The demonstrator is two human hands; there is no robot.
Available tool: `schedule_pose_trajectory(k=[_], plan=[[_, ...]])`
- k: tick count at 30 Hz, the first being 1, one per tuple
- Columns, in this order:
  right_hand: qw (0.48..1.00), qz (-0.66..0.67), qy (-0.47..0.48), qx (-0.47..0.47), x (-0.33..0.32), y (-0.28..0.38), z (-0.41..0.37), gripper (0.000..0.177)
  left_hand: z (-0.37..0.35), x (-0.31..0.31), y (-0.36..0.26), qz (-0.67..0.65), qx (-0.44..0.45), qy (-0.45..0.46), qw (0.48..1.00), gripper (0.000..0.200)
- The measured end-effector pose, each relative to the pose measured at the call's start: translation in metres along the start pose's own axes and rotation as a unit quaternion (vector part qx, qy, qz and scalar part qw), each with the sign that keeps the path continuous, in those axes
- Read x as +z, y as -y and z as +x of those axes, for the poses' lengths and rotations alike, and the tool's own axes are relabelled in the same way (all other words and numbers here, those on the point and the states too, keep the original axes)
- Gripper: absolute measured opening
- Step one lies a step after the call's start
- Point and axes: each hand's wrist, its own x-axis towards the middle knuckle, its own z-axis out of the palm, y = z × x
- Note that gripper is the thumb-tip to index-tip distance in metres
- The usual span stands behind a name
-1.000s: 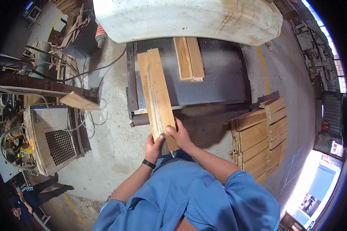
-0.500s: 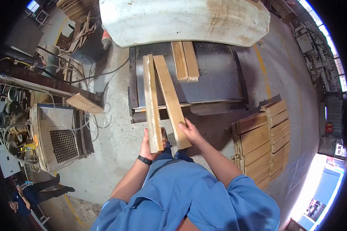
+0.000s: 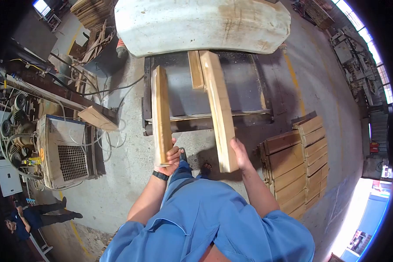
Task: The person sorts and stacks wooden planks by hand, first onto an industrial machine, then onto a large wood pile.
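Note:
My left hand (image 3: 172, 159), with a dark band at the wrist, is closed around the lower end of a long wooden board (image 3: 163, 113). A second wooden board (image 3: 220, 111) is gripped near its lower end by my right hand (image 3: 242, 154). Both boards point away from me, apart from each other, with their edges turned partly up. Beyond them, another wooden board (image 3: 195, 72) lies on the dark bed of a machine (image 3: 244, 83), reaching under its pale cover (image 3: 201, 28). The right-hand board hides part of the area beside it.
Stacked boards (image 3: 292, 163) stand on the floor at my right. To the left are a compressor-like unit with a grille (image 3: 67, 148), loose hoses (image 3: 111, 139) and a wood block (image 3: 96, 118). A person (image 3: 39, 218) is at the lower left.
The two held boards have moved apart, the right one swinging right and over a board on the machine bed. Both have been turned, showing different faces.

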Motion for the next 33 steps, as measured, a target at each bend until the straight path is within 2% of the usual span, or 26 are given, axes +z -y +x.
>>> schedule_pose_trajectory(k=[1, 2, 3, 4, 5, 7, 9, 10, 11, 13, 14, 17, 20, 23, 24, 28, 31, 32, 33], plan=[[0.994, -0.087, -0.049, -0.041, -0.005, 0.008, 0.002, 0.055, -0.001, -0.011, -0.008, 0.126, 0.000, -0.093, 0.988, 0.056], [0.991, -0.107, -0.062, -0.055, -0.019, 0.003, 0.010, 0.056, 0.004, 0.002, 0.000, 0.261, 0.051, -0.224, 0.938, 0.062], [0.987, -0.127, -0.075, -0.069, -0.039, -0.009, 0.023, 0.057, 0.011, 0.014, 0.008, 0.384, 0.102, -0.347, 0.850, 0.068], [0.982, -0.147, -0.088, -0.083, -0.056, -0.018, 0.037, 0.058, 0.014, -0.019, -0.008, 0.436, 0.112, -0.390, 0.803, 0.070], [0.977, -0.174, -0.087, -0.087, -0.067, -0.020, 0.047, 0.058, 0.015, -0.031, -0.015, 0.494, 0.106, -0.379, 0.776, 0.074], [0.966, -0.226, -0.085, -0.093, -0.083, -0.017, 0.067, 0.059, 0.027, -0.041, -0.022, 0.604, 0.137, -0.422, 0.663, 0.078], [0.972, -0.214, -0.073, -0.065, -0.084, -0.011, 0.087, 0.060, 0.043, -0.053, -0.030, 0.689, 0.167, -0.386, 0.591, 0.069], [0.974, -0.214, -0.069, -0.042, -0.087, -0.008, 0.104, 0.062, 0.053, -0.036, -0.022, 0.723, 0.169, -0.384, 0.549, 0.074], [0.975, -0.214, -0.064, -0.019, -0.086, -0.003, 0.114, 0.064, 0.065, -0.045, -0.023, 0.742, 0.229, -0.353, 0.522, 0.091], [0.921, -0.362, -0.132, -0.051, -0.074, 0.008, 0.128, 0.068, 0.079, -0.051, -0.018, 0.849, 0.216, -0.349, 0.333, 0.108], [0.884, -0.432, -0.165, -0.065, -0.063, 0.015, 0.132, 0.071, 0.087, -0.045, -0.014, 0.854, 0.212, -0.354, 0.318, 0.108], [0.825, -0.538, -0.148, -0.089, -0.034, 0.028, 0.126, 0.081, 0.111, -0.044, -0.013, 0.865, 0.207, -0.369, 0.270, 0.106], [0.804, -0.544, -0.177, -0.163, -0.028, 0.013, 0.153, 0.080, 0.137, -0.051, -0.021, 0.875, 0.227, -0.372, 0.212, 0.098], [0.795, -0.534, -0.195, -0.213, -0.025, 0.014, 0.185, 0.073, 0.169, -0.046, -0.034, 0.876, 0.252, -0.358, 0.201, 0.097], [0.798, -0.526, -0.197, -0.219, -0.022, 0.017, 0.197, 0.072, 0.180, -0.045, -0.042, 0.872, 0.242, -0.355, 0.235, 0.097], [0.802, -0.509, -0.185, -0.252, -0.013, 0.034, 0.249, 0.071, 0.228, -0.047, -0.074, 0.880, 0.244, -0.321, 0.251, 0.098], [0.806, -0.512, -0.173, -0.242, -0.009, 0.045, 0.282, 0.068, 0.263, -0.045, -0.093, 0.886, 0.250, -0.298, 0.254, 0.098], [0.801, -0.519, -0.174, -0.243, -0.006, 0.046, 0.296, 0.068, 0.275, -0.046, -0.095, 0.888, 0.232, -0.283, 0.279, 0.100], [0.795, -0.525, -0.175, -0.249, -0.003, 0.049, 0.304, 0.068, 0.280, -0.043, -0.096, 0.886, 0.239, -0.280, 0.282, 0.101]])
